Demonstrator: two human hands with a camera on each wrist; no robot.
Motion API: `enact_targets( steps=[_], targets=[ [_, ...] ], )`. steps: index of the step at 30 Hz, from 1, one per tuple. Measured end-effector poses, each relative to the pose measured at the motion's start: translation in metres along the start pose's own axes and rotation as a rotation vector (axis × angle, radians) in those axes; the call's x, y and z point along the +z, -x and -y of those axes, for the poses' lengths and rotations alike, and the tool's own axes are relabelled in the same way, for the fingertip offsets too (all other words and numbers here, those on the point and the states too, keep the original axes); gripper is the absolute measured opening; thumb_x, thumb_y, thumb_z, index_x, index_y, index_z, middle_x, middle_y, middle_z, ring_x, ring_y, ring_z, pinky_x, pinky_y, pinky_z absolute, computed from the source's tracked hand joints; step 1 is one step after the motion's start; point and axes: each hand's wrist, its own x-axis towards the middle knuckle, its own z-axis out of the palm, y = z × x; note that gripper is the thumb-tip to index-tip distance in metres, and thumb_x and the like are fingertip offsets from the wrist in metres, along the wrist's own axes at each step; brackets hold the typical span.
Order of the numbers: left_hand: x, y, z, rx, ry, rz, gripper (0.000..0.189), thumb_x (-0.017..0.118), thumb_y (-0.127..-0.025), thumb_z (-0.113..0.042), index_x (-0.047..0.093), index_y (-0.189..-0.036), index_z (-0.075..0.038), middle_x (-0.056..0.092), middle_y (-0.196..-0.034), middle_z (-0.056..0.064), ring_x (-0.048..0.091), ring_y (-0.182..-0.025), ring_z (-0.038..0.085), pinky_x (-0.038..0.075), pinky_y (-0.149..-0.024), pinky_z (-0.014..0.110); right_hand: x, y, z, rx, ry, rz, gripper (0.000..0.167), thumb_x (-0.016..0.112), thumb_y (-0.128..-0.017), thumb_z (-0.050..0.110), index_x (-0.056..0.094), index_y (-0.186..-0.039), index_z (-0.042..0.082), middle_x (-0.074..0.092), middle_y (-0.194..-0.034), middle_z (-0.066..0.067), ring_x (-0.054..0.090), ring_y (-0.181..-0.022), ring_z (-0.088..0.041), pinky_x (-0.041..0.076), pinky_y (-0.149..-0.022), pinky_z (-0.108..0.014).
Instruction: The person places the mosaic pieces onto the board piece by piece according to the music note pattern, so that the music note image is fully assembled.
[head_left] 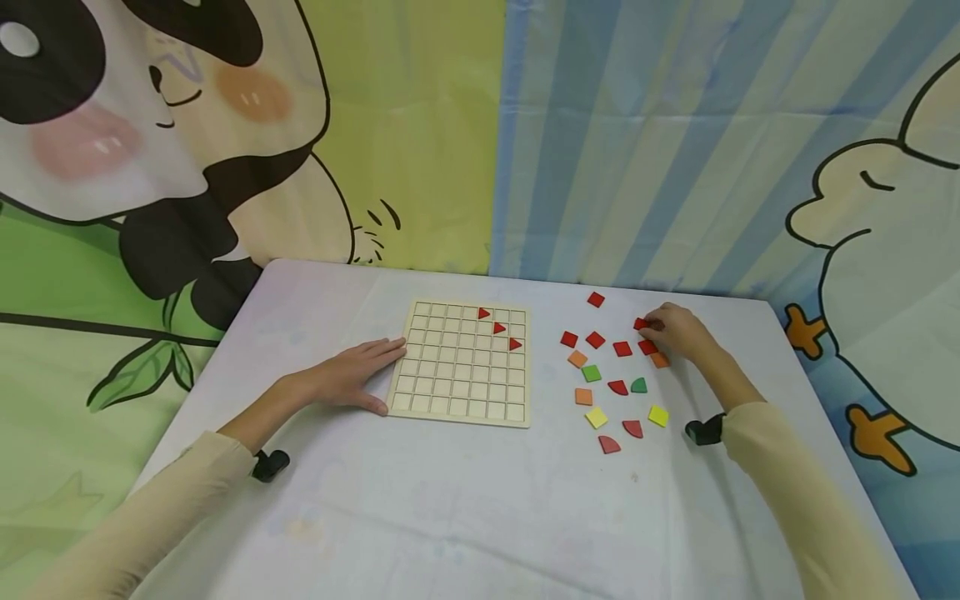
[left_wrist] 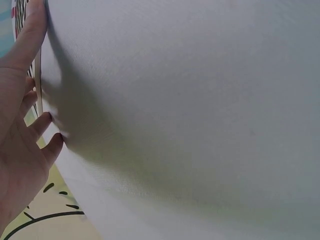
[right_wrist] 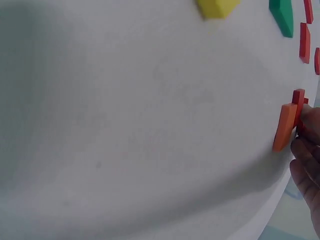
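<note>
A wooden grid board [head_left: 457,367] lies on the table, with three red triangle pieces [head_left: 498,328] in its upper right cells. My left hand [head_left: 348,377] rests against the board's left edge, its fingers stretched and the thumb spread toward the lower corner; the left wrist view shows the fingers [left_wrist: 42,125] at the board's side. At the right of the table my right hand [head_left: 678,331] pinches a red tile [head_left: 641,323] between thumb and fingertips. Just below those fingertips lie another red tile [head_left: 647,347] and an orange tile [head_left: 660,360], also seen as an orange tile [right_wrist: 285,127] in the right wrist view.
Loose pieces lie between the board and my right hand: several red tiles [head_left: 596,340], orange tiles [head_left: 583,397], yellow tiles [head_left: 657,416], a green tile [head_left: 591,373], a green quarter-round [head_left: 639,385] and red quarter-rounds [head_left: 632,428]. A cartoon-printed curtain [head_left: 420,150] hangs behind the white table [head_left: 450,517].
</note>
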Motion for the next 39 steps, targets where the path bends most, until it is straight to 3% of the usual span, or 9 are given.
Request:
enact_targets(
  steps=[4,9,14,21,28,39],
  targets=[
    [0.000,0.001,0.000,-0.006,0.009,0.001,0.109,0.071,-0.074,-0.062,0.023,-0.154,-0.007,0.019,-0.163,0.012,0.020,-0.148,0.039,0.024,-0.116,0.057,-0.003,-0.003,0.018,-0.022,-0.067,-0.073,0.037,0.066,-0.093,0.023,0.063,-0.117,-0.005,0.063,-0.109,-0.023,0.058,-0.098,-0.034,0.054,-0.087,-0.046],
    [0.002,0.000,0.001,-0.009,0.004,-0.006,0.109,0.070,-0.074,-0.063,0.023,-0.154,-0.007,0.020,-0.163,0.012,0.020,-0.148,0.039,0.025,-0.115,0.057,-0.008,-0.008,0.074,-0.273,-0.133,-0.153,0.030,0.067,-0.090,0.016,0.067,-0.113,-0.004,0.067,-0.103,-0.020,0.062,-0.091,-0.031,0.054,-0.080,-0.043],
    [0.003,0.001,0.002,-0.023,0.009,0.002,0.110,0.071,-0.073,-0.063,0.022,-0.155,-0.008,0.018,-0.163,0.010,0.019,-0.149,0.038,0.024,-0.116,0.056,0.003,-0.021,0.149,-0.473,-0.141,-0.125,0.028,0.067,-0.090,0.013,0.068,-0.112,-0.004,0.067,-0.100,-0.019,0.064,-0.088,-0.029,0.055,-0.076,-0.040],
    [0.003,0.002,0.002,-0.015,-0.015,-0.001,0.109,0.069,-0.074,-0.064,0.022,-0.155,-0.009,0.018,-0.163,0.010,0.019,-0.149,0.037,0.024,-0.116,0.056,0.026,-0.046,0.222,-0.548,-0.128,0.004,0.032,0.066,-0.092,0.017,0.066,-0.117,-0.002,0.064,-0.113,-0.019,0.063,-0.097,-0.029,0.054,-0.083,-0.038],
    [0.001,0.001,-0.003,-0.005,-0.009,-0.009,0.107,0.070,-0.075,-0.061,0.023,-0.154,-0.007,0.019,-0.163,0.011,0.019,-0.149,0.038,0.024,-0.117,0.055,0.046,-0.071,0.247,-0.528,-0.059,0.083,0.027,0.065,-0.093,0.022,0.071,-0.112,0.003,0.065,-0.105,-0.011,0.057,-0.094,-0.022,0.049,-0.082,-0.032],
    [0.000,0.002,-0.002,-0.007,-0.011,-0.008,0.107,0.070,-0.076,-0.062,0.023,-0.154,-0.006,0.019,-0.163,0.012,0.019,-0.148,0.040,0.024,-0.116,0.057,0.054,-0.075,0.261,-0.510,0.029,0.106,0.031,0.062,-0.096,0.024,0.068,-0.120,0.005,0.064,-0.108,-0.012,0.054,-0.091,-0.021,0.044,-0.076,-0.031]
  ],
)
